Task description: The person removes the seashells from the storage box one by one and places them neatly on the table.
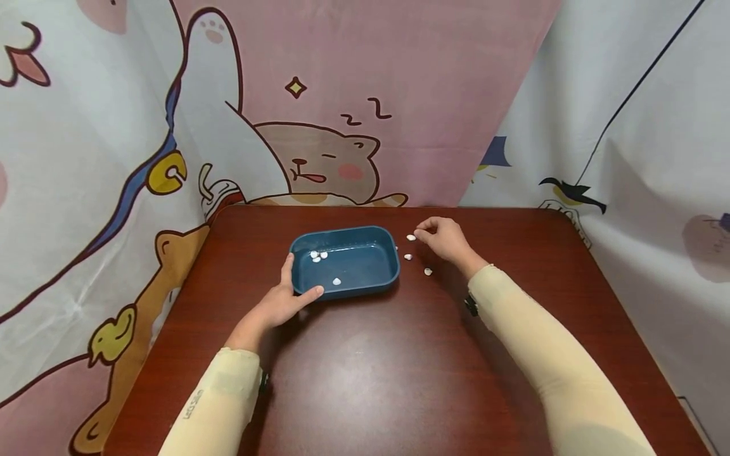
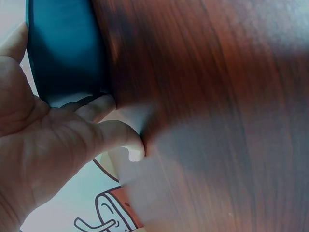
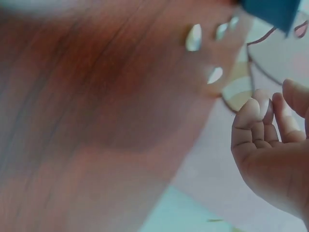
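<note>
A dark blue rectangular tray (image 1: 359, 292) stands on the table. My left hand (image 1: 279, 301) rests at its near left corner, the thumb against the front wall and a finger along the left side. Three small white shell-like pieces (image 1: 314, 254) lie together inside at the left, and another white piece (image 1: 336, 281) lies near the front wall. Right of the tray, my right hand (image 1: 447, 240) hovers with bent fingers, its fingertips beside a white piece (image 1: 411, 237) on the table. I see nothing between them. Nearby lie a second piece (image 1: 408, 257) and a third piece (image 1: 428, 272).
The reddish-brown wooden table (image 1: 365, 380) reaches back to a printed cartoon curtain (image 1: 365, 76). Against the tray's right side, one more white piece (image 1: 397, 248) is partly hidden. White cloth (image 1: 656, 158) hangs at the right.
</note>
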